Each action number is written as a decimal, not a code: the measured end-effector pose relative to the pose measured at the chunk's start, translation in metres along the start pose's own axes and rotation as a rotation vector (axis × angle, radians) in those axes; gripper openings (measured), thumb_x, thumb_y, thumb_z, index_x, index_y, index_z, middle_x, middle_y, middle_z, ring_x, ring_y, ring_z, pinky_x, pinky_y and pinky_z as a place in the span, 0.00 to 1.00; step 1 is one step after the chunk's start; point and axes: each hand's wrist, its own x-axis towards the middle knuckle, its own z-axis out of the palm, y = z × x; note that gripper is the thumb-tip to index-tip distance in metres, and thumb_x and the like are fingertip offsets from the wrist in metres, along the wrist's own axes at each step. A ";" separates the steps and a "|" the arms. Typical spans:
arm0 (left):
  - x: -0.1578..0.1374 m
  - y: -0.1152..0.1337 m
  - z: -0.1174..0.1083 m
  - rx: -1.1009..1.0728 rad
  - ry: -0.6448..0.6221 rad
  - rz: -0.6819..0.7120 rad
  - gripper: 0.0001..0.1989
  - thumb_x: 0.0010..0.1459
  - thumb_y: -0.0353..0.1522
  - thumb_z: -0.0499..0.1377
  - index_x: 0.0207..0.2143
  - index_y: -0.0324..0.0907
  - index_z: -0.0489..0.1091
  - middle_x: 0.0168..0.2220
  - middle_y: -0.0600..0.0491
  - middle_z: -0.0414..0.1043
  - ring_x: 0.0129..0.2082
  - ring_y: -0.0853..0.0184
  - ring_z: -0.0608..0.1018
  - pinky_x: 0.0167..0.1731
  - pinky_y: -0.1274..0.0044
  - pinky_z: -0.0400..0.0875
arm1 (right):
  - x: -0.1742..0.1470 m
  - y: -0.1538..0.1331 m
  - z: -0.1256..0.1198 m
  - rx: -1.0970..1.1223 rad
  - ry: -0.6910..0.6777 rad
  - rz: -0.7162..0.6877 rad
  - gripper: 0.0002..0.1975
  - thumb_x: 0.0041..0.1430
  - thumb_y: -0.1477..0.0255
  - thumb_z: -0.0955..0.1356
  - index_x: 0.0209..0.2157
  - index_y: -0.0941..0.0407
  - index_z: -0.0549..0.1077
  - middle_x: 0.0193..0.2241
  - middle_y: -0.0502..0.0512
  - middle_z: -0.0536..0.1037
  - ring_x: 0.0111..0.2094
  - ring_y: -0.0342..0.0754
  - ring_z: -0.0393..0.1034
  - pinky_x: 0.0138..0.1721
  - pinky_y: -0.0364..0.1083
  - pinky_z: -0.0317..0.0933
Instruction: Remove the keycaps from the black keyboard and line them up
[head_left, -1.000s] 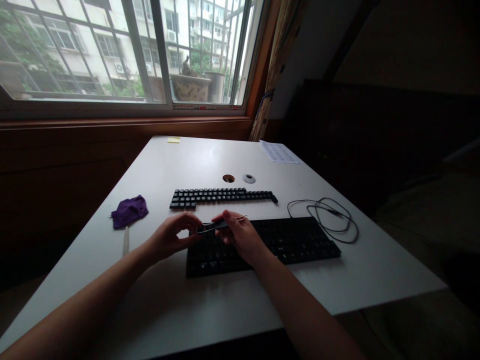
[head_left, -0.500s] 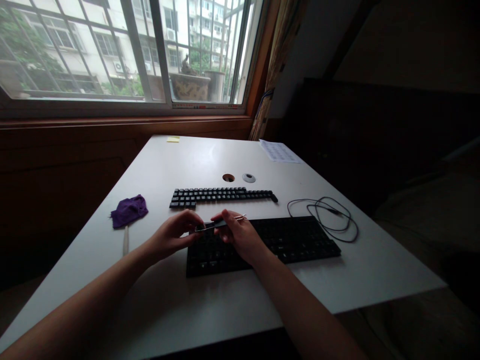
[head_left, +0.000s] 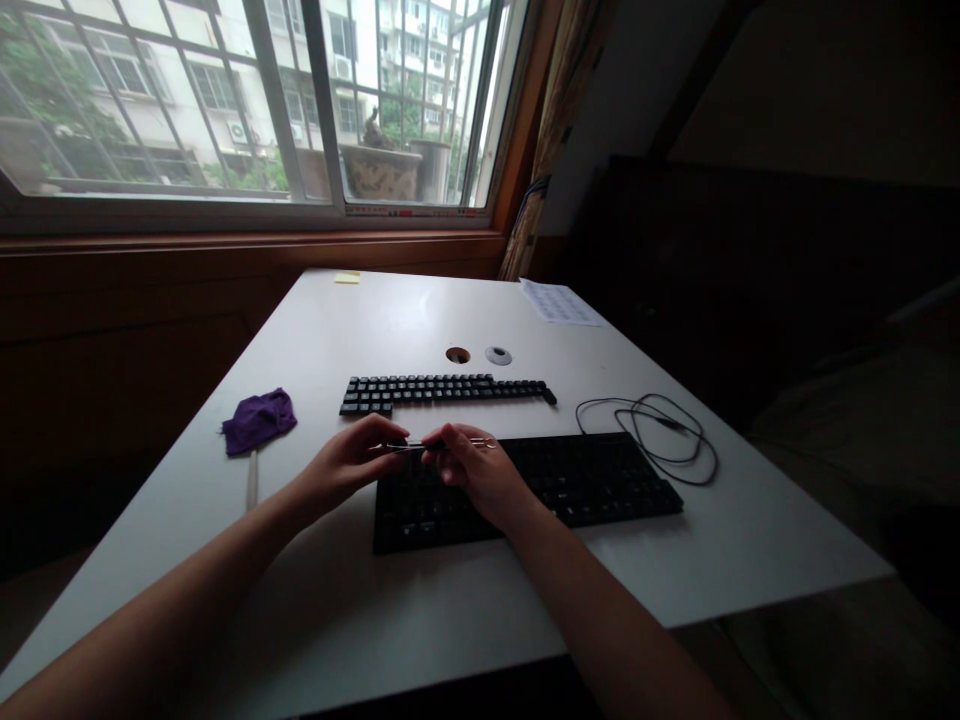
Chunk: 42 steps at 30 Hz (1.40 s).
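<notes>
My right hand [head_left: 480, 470] is closed around the black middle of a wire keycap puller [head_left: 433, 445], whose thin metal wires stick out at both ends. It hovers over the black keyboard [head_left: 592, 480]. My left hand [head_left: 352, 455] pinches at the puller's left wire end, where a small dark keycap [head_left: 399, 443] shows between the fingertips, partly hidden. Behind the hands, loose black keycaps [head_left: 450, 388] stand lined up in rows on the white table [head_left: 300, 620]. Both forearms cover part of the table's near side.
A purple cloth [head_left: 259, 420] lies at left, with a pale-handled tool [head_left: 253, 482] beside it. The coiled cable [head_left: 709, 455] is at right. Farther back are a round hole [head_left: 457, 355], a grey ring cover [head_left: 498, 355], printed paper [head_left: 561, 303] and a yellow note [head_left: 347, 278].
The puller has turned from a slant to nearly level. My left fingers have shifted slightly left and up along its wire end. The keyboard and the rows of keycaps are unmoved.
</notes>
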 end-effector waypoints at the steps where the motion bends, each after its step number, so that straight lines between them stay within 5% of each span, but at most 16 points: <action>1: 0.000 0.000 0.000 -0.002 0.008 -0.003 0.15 0.57 0.33 0.65 0.46 0.39 0.70 0.42 0.48 0.73 0.44 0.63 0.76 0.46 0.71 0.72 | 0.000 0.000 0.000 0.009 -0.003 0.001 0.18 0.59 0.55 0.69 0.36 0.56 0.79 0.28 0.53 0.79 0.20 0.36 0.64 0.22 0.38 0.54; 42: 0.006 0.001 0.000 -0.109 0.063 -0.066 0.21 0.53 0.30 0.67 0.48 0.41 0.65 0.38 0.51 0.78 0.39 0.64 0.80 0.41 0.72 0.73 | 0.000 -0.001 0.004 0.004 0.010 -0.040 0.19 0.60 0.55 0.68 0.40 0.56 0.79 0.33 0.56 0.80 0.21 0.38 0.62 0.23 0.40 0.55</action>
